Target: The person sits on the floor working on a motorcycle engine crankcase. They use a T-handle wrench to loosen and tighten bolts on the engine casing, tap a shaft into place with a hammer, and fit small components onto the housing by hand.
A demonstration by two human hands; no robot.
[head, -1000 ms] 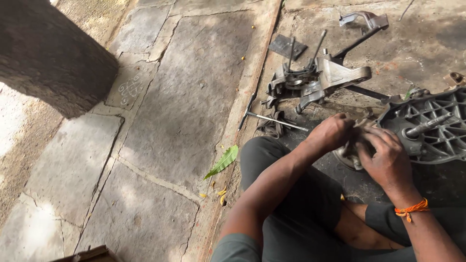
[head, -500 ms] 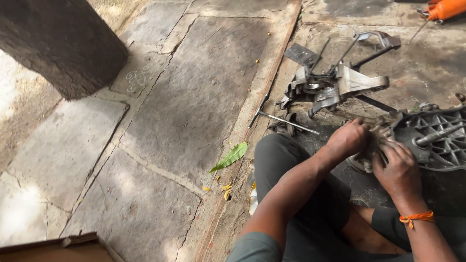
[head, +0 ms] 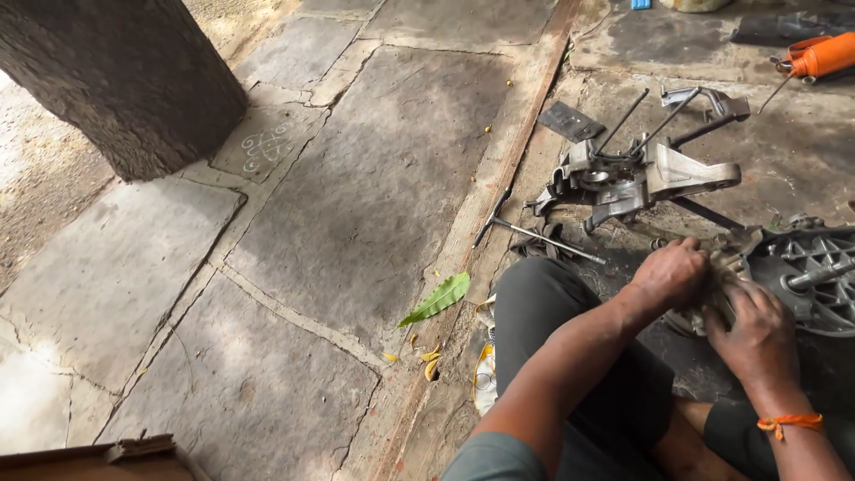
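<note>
While both hands work at one spot, the scene runs from far left to far right like this:

Far left of the hands: dark rough tree trunk (head: 125,80) rising from the grey stone-slab floor (head: 356,196), well apart from the work.

Left, near the knee: long green fallen leaf (head: 436,298) lying on the slabs, with small yellow bits just below it.

Just left and ahead of the left hand: thin bare steel rod (head: 543,239) lying flat on the oily floor.

Ahead of both hands: grey cast-metal engine casing with upright studs (head: 637,174), standing alone and untouched.

Left hand (head: 668,274): fingers curled down tightly over a small grimy metal part (head: 717,267), gripping it from the left.

Right hand (head: 757,322): closed around the same part from below and the right; an orange thread band sits on its wrist.

Just right of the hands: dark ribbed cast-metal cover (head: 815,272), flat on the floor, its edge touching or almost touching the held part; which, I cannot tell.

Far ahead and right: orange-bodied tool (head: 824,55), well apart.

Step in hand: by my judgement, working the small part free or cleaning it, both hands bracing it.

Next move calls for: probably a steady two-handed grip and a twist or pull, keeping the greasy part from slipping.
</note>
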